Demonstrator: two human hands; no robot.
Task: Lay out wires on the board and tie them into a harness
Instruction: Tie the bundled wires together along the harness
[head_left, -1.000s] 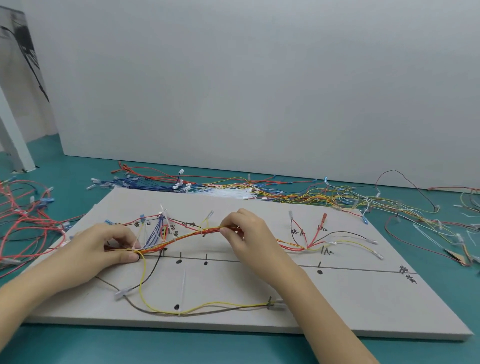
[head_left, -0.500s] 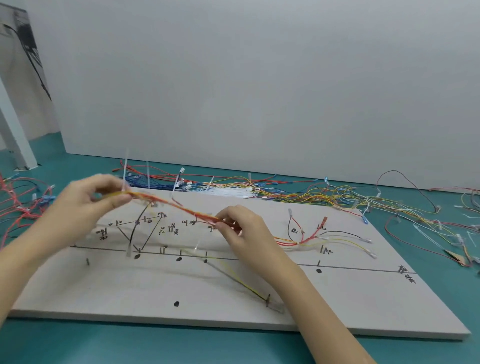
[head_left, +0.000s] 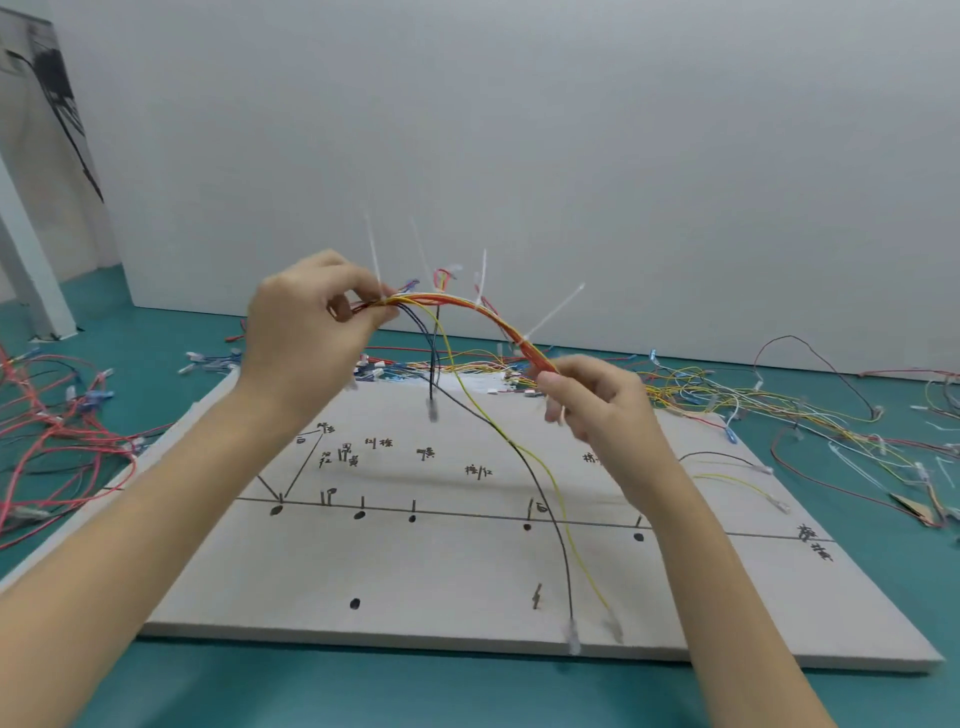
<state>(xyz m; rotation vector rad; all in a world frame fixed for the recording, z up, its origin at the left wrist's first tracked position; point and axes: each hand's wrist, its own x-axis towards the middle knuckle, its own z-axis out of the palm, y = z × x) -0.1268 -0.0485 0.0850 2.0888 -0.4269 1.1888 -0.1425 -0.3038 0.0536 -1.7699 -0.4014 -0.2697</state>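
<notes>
Left hand (head_left: 306, 322) fingertips pinching the left end of the harness (head_left: 467, 306); right hand (head_left: 592, 400) pinching the right end, lower and nearer. Bundle held up in an arch, well above the board (head_left: 467, 571). White cable ties (head_left: 550, 312) sticking up along the arch, tails uncut. Black wire (head_left: 545, 488) and yellow wire (head_left: 571, 525) dangling down to the near board edge. Likely very light, limp between ties, stiffer at each tie. Best gripped on the tied trunk, not on loose branches or end terminals: snag risk. Spare wires (head_left: 779, 410) heaped at the far and right of the table (head_left: 363, 691).
</notes>
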